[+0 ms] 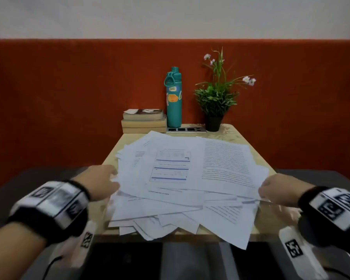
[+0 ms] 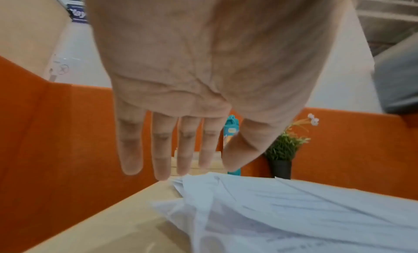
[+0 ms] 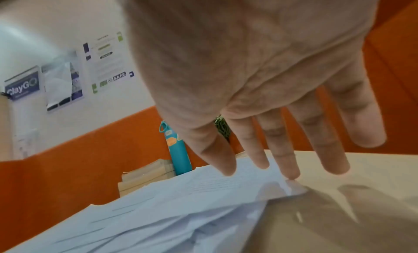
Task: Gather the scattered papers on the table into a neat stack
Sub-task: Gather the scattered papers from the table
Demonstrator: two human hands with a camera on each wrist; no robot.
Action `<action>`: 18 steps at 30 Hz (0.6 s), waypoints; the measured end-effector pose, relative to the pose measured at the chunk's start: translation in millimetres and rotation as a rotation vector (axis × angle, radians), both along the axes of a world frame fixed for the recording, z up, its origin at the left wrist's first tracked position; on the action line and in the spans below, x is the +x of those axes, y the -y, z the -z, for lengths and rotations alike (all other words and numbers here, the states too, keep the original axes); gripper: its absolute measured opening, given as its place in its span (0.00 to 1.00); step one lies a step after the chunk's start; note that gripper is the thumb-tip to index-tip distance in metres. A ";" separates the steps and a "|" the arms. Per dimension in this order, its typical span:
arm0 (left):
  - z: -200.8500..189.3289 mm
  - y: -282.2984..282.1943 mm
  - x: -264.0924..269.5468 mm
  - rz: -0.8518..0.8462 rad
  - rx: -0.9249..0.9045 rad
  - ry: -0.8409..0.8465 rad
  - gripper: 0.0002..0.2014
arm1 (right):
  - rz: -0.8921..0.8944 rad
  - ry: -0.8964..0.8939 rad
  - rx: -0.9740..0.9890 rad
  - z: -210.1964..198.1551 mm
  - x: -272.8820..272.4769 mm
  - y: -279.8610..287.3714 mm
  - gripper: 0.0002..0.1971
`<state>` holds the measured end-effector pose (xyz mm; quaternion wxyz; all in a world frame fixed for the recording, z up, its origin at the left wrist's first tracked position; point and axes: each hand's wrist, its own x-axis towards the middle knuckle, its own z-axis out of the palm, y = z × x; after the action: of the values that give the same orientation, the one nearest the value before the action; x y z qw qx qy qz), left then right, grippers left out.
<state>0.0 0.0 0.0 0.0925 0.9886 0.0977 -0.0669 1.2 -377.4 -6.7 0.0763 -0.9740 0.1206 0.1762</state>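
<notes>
Several white printed papers (image 1: 180,178) lie in a loose, fanned pile on a small wooden table (image 1: 113,152); some sheets overhang its front edge. My left hand (image 1: 105,180) is at the pile's left edge, blurred in the head view. In the left wrist view the left hand (image 2: 187,160) has straight fingers just above the papers (image 2: 294,212) and holds nothing. My right hand (image 1: 269,188) is at the pile's right edge. In the right wrist view the right hand (image 3: 262,160) has straight, spread fingers, their tips touching the upper sheets of the papers (image 3: 181,203).
At the back of the table stand a teal bottle (image 1: 173,98), a potted plant (image 1: 216,102), stacked books (image 1: 143,121) and a power strip (image 1: 186,129). An orange partition (image 1: 69,98) closes off the back. Bare tabletop (image 3: 361,176) shows right of the pile.
</notes>
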 end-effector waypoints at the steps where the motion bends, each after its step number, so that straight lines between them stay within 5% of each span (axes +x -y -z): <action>1: 2.2 5.2 7.5 0.009 0.021 0.019 0.23 | -0.001 0.026 0.010 3.3 8.5 -2.3 0.12; 8: 21.8 38.0 55.5 -0.168 0.047 0.041 0.23 | 0.212 0.128 0.052 2.4 45.3 -17.0 0.13; 15: 42.6 29.8 86.3 -0.280 -0.089 -0.148 0.27 | 0.355 0.044 0.196 23.9 80.7 -2.5 0.33; 18: 39.6 28.7 91.7 -0.358 -0.212 -0.116 0.23 | 0.369 0.041 0.247 11.6 82.8 -7.5 0.30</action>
<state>91.7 -28.7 -39.6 0.2006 0.9347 0.2694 -0.1162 84.0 -370.0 -18.3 0.2282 -0.9221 0.2725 0.1527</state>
